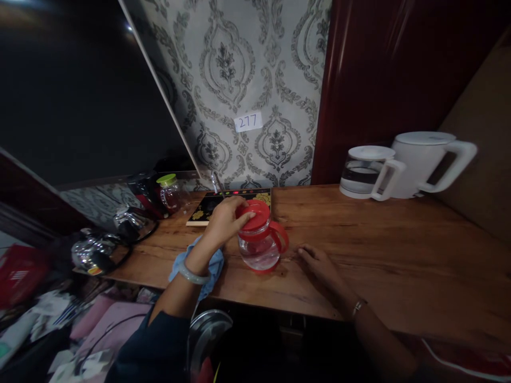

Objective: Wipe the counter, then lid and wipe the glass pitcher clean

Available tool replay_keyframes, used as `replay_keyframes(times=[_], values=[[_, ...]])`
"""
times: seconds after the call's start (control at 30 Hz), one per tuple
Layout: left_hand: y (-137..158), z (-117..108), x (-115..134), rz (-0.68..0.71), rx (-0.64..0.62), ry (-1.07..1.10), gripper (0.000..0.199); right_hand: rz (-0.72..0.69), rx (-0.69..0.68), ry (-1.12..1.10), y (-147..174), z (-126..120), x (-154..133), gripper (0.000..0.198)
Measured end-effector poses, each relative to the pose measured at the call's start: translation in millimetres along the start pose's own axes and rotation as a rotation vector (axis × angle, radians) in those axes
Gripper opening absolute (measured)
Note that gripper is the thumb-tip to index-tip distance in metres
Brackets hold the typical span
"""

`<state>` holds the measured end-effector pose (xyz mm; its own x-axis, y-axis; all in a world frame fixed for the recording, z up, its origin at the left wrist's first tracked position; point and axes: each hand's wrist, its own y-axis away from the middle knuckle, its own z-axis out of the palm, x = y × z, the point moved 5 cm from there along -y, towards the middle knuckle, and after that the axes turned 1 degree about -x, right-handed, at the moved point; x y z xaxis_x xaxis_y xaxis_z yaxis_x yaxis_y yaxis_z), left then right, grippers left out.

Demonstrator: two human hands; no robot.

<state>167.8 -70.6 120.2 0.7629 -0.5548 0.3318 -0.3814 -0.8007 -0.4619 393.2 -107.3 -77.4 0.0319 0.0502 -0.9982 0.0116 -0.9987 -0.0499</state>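
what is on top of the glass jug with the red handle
A red lid sits on the glass jug, with the left hand on it. That hand covers the lid's left part, so the surface beneath it cannot be seen.

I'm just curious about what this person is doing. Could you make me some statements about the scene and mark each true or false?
1. The left hand touches the red lid of a glass jug. True.
2. The right hand grips the jug's red handle. False: it is beside the handle, apart from it.
3. A blue cloth lies on the wooden worktop. True.
4. The card on the patterned wall reads 772. False: it reads 277.
5. A white kettle stands at the picture's right side. True.
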Motion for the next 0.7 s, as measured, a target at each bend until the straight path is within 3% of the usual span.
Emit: replay_keyframes(times=[0.7], values=[[7.3, 5.7, -0.2, 0.005, -0.019, 0.049, 0.023, -0.004, -0.029, 0.049, 4.0, -0.5, -11.7, 0.036]])
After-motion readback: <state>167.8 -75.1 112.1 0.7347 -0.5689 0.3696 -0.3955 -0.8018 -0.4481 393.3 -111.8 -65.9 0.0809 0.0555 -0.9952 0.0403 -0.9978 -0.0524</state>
